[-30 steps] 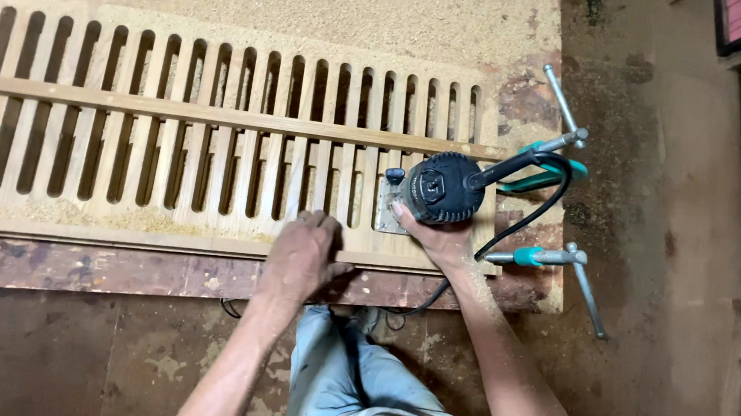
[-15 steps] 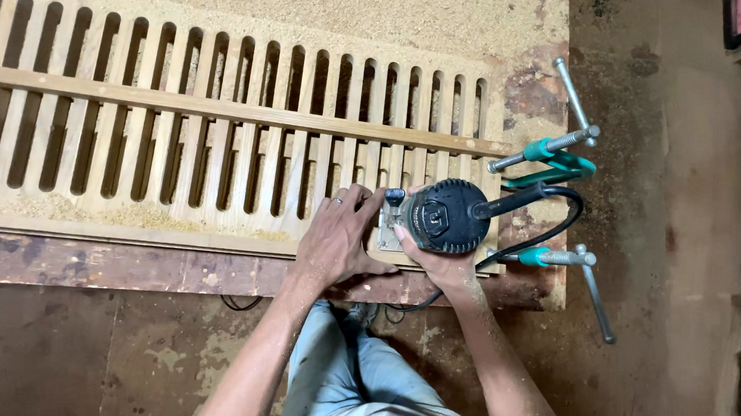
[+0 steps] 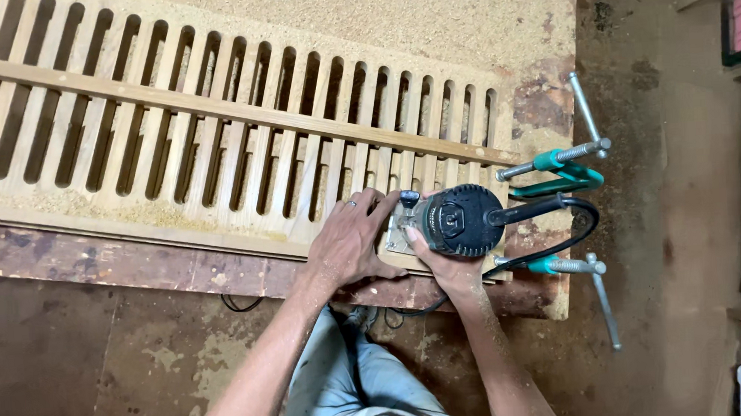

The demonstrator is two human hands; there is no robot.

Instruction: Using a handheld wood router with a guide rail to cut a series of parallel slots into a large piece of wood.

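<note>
While our left hand (image 3: 357,239) lies flat, fingers spread, on the slatted wooden panel (image 3: 212,140), our right hand (image 3: 442,259) grips the black trim router (image 3: 460,220), upright at the panel's near right corner, cord trailing right toward two green clamps (image 3: 557,167).

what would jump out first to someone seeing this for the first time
The dark round router near the panel's right end, gripped by the right hand with the left hand flat beside it. Next, the long slotted wooden panel crossing the sawdust-strewn bench, and two green-handled clamps at its right end.
</note>
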